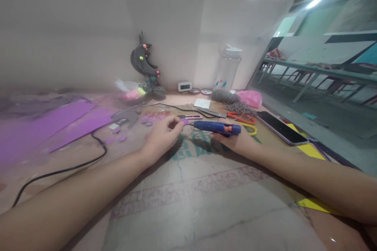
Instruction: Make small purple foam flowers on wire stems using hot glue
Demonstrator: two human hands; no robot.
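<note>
My left hand (163, 135) pinches a small purple cut-out (184, 121) between thumb and fingertips. In my right hand (235, 141) is a blue hot glue gun (216, 127) with an orange part in its side. Its nozzle points left and is right beside the purple piece; whether the two touch I cannot tell. Several more small purple cut-outs (151, 119) lie on the table just beyond my left hand. Behind the glue gun are scissors (212, 113) with orange handles (241, 117) and a yellow loop handle (251, 129), partly hidden by my right hand.
Purple sheets (79, 129) and a black cable (100, 157) spread over the left side. At the back stand a grey crescent ornament (141, 60), a small digital clock (185, 86) and a clear bottle (228, 68). Grey yarn (225, 97) and a phone (281, 127) lie to the right.
</note>
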